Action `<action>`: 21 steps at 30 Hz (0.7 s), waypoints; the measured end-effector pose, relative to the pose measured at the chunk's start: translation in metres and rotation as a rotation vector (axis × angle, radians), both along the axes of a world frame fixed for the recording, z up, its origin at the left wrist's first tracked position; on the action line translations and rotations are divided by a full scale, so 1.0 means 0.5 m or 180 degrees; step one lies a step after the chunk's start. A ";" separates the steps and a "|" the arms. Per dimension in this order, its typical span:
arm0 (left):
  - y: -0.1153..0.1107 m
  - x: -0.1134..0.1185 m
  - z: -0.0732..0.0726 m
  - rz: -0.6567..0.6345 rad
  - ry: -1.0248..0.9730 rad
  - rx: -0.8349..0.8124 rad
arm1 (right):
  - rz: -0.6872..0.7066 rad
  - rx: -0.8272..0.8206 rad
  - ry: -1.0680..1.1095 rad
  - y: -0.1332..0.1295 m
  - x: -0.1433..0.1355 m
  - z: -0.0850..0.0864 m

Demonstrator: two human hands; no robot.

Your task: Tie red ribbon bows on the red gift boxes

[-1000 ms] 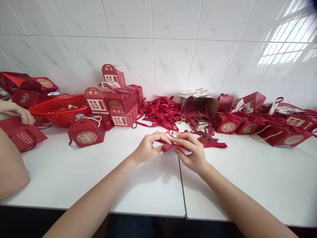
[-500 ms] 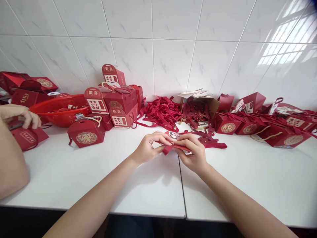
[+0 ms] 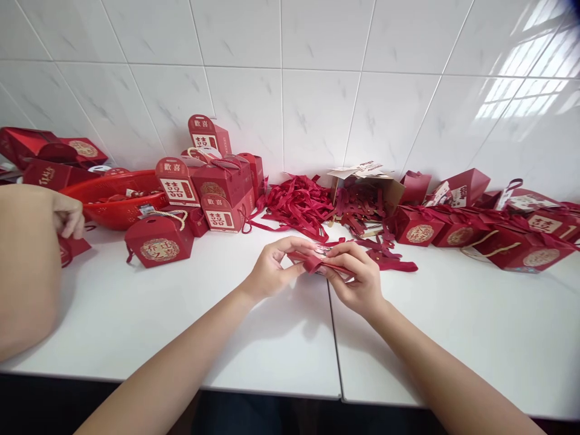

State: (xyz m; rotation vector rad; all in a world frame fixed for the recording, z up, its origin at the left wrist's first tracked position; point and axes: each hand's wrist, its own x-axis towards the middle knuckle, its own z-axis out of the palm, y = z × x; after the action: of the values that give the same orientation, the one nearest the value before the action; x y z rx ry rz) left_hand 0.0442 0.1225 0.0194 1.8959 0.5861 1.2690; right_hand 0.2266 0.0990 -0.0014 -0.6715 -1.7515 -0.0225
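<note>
Between my two hands is a small red-and-white folded card piece, held just above the table, with a dark red ribbon looped at its near side. My left hand grips its left end, thumb below and fingers on top. My right hand pinches the right part, its fingertips close to the ribbon. The fingers cover much of the piece, so its full shape is hidden. Just beyond it, loose red strips lie on the table.
A heap of red ribbons and an open carton of red strips stand by the tiled wall. Red gift boxes are stacked left, others right. A red plastic basket and a co-worker's arm are at far left.
The ribbon is now folded over the piece's near edge, and my left hand has shifted to the piece's left end. The co-worker's arm has moved to the right.
</note>
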 end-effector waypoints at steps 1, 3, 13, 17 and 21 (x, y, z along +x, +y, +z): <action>-0.001 0.001 -0.001 0.0056 -0.0006 0.0076 | 0.0007 -0.0032 0.0034 0.000 0.000 0.002; -0.003 0.001 -0.001 0.0223 0.0083 0.0440 | 0.0045 -0.0124 0.0114 -0.003 -0.002 0.007; -0.026 -0.002 0.012 0.0795 0.0381 0.1549 | 0.0233 -0.0561 0.0402 -0.024 -0.014 0.028; -0.024 0.002 0.003 0.0638 0.0234 0.1035 | 0.0136 -0.0479 -0.0098 -0.003 0.021 0.033; -0.011 0.000 -0.001 0.0965 0.0060 0.0997 | 0.0066 -0.0760 -0.0766 0.025 0.073 0.036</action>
State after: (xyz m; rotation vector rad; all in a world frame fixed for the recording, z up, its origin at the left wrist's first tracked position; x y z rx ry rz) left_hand 0.0443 0.1170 0.0190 2.1333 0.7413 1.6156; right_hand 0.2632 0.1114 0.0166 -0.8518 -2.0123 0.1267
